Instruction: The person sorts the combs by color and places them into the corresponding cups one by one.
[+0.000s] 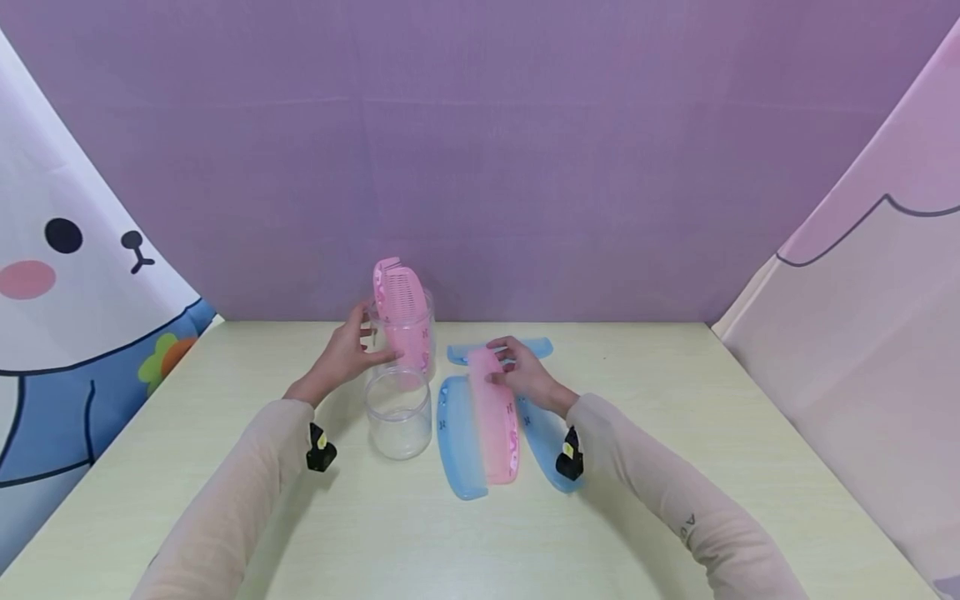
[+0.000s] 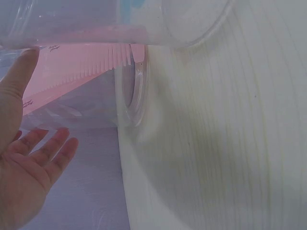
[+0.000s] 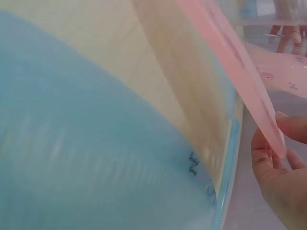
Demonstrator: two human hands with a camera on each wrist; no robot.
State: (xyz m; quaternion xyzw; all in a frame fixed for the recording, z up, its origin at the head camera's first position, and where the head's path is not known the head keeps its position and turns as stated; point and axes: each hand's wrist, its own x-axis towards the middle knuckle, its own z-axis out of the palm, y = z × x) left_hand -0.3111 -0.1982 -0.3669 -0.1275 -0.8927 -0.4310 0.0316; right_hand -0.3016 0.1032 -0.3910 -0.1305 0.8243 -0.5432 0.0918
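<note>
My left hand [image 1: 347,350] is at a tall clear plastic cup [image 1: 431,321] at the back, thumb on its front and fingertips at its far left side. Pink combs [image 1: 405,296] stand in that cup. In the left wrist view the thumb [image 2: 24,69] and fingers [image 2: 53,151] lie at opposite sides of the cup. My right hand [image 1: 528,373] pinches the upper end of a pink comb [image 1: 495,425]; in the right wrist view this comb [image 3: 235,67] is tilted, raised above a blue comb [image 3: 96,129].
A second clear cup [image 1: 400,429] stands in front of the first. One blue comb [image 1: 459,442] lies left of the pink one, another blue comb [image 1: 546,442] lies partly under my right wrist, and a third blue comb [image 1: 536,346] lies behind. A purple backdrop [image 1: 562,167] borders the table [image 1: 375,533].
</note>
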